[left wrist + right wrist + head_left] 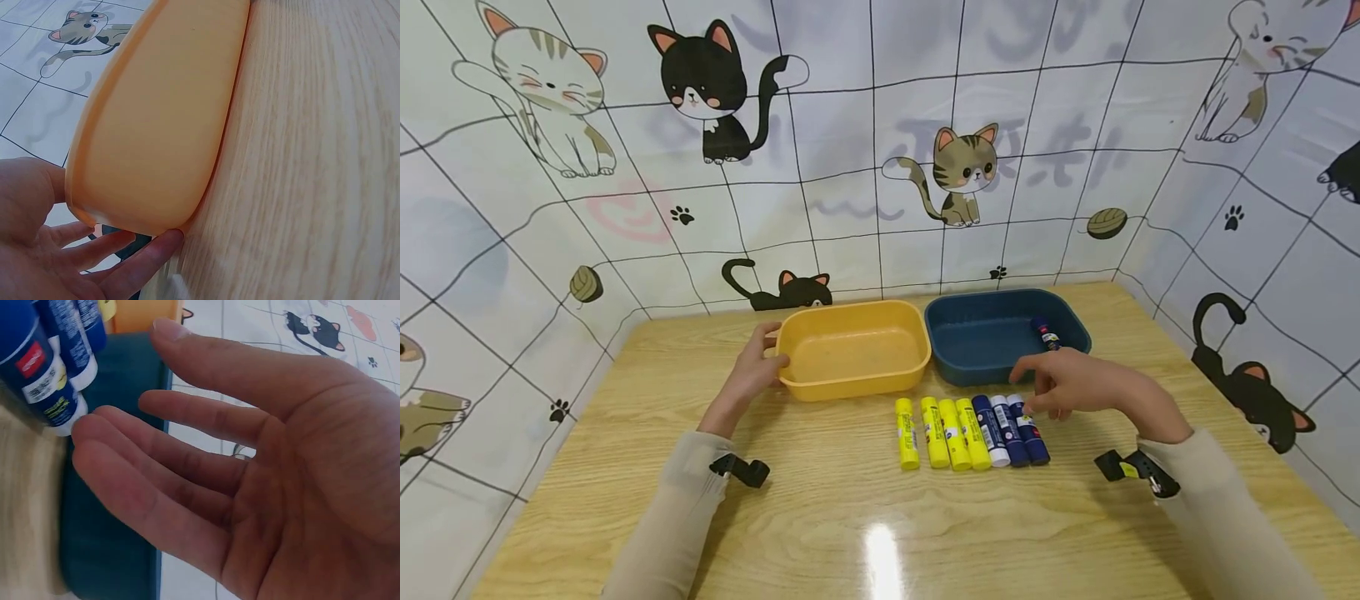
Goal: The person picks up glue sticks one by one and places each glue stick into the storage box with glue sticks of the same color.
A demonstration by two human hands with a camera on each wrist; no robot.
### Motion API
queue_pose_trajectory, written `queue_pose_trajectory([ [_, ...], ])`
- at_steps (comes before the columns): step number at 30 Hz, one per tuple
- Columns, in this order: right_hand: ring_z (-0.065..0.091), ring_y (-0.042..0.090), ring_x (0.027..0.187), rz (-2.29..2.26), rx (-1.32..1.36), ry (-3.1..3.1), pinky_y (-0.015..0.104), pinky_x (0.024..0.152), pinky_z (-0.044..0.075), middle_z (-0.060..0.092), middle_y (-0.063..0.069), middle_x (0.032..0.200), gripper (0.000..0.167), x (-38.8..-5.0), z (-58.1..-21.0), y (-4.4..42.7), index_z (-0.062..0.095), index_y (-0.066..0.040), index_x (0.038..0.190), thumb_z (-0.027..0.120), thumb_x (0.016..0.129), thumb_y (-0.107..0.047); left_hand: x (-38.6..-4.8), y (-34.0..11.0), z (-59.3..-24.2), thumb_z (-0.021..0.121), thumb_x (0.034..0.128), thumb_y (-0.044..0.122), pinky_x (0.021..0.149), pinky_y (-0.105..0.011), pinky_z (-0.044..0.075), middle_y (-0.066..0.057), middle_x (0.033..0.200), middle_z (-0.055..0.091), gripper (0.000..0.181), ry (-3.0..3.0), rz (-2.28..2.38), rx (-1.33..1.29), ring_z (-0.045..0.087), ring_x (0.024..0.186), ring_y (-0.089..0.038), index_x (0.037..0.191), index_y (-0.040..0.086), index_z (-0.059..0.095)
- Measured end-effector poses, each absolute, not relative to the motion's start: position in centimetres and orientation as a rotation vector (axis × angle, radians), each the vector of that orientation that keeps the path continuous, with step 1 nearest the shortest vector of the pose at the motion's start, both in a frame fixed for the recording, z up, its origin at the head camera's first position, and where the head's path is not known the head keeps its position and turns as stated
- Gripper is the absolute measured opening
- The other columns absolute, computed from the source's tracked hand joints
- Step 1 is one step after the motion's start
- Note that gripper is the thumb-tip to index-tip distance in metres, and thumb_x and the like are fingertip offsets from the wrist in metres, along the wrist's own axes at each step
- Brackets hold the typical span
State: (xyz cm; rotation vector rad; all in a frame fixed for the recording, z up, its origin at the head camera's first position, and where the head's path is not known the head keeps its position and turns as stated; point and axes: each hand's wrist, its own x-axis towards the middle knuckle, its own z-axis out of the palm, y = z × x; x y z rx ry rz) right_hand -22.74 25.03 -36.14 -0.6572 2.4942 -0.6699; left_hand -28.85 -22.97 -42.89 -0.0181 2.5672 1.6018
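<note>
My left hand [751, 364] holds the left end of a yellow plastic tub [850, 387], thumb at the rim and fingers against the outer wall. In the left wrist view, the fingers [134, 262] touch the tub's end. My right hand [1075, 383] hovers over the front right of a dark blue tub [970, 367], beside a row of glue sticks, its fingers loosely bent and nothing in them. Several yellow glue sticks [953, 433] and three dark blue ones [1026, 429] lie side by side before the tubs. Another dark blue glue stick [1045, 333] is inside the blue tub.
The tubs stand next to each other at the back of a wooden table [820, 500]. A cat-patterned sheet [850, 192] rises behind and at both sides. One yellow glue stick [907, 433] lies slightly apart at the row's left.
</note>
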Motion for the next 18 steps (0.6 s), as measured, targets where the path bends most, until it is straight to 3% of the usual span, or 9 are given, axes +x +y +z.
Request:
queue_pose_trajectory([
  [18, 0.067, 0.021, 0.073, -0.746, -0.481, 2.344, 0.037, 0.065, 0.061, 0.071, 0.006, 0.085, 0.070, -23.7, -39.0, 25.6, 0.047, -0.004, 0.146, 0.081, 0.089, -0.028, -29.0, -23.1, -43.0, 0.052, 0.0986, 0.006, 0.071, -0.032, 0.063, -0.027, 0.156, 0.041, 0.069, 2.580, 1.610, -0.007, 0.065, 0.115, -0.042, 0.162, 0.013, 0.025],
])
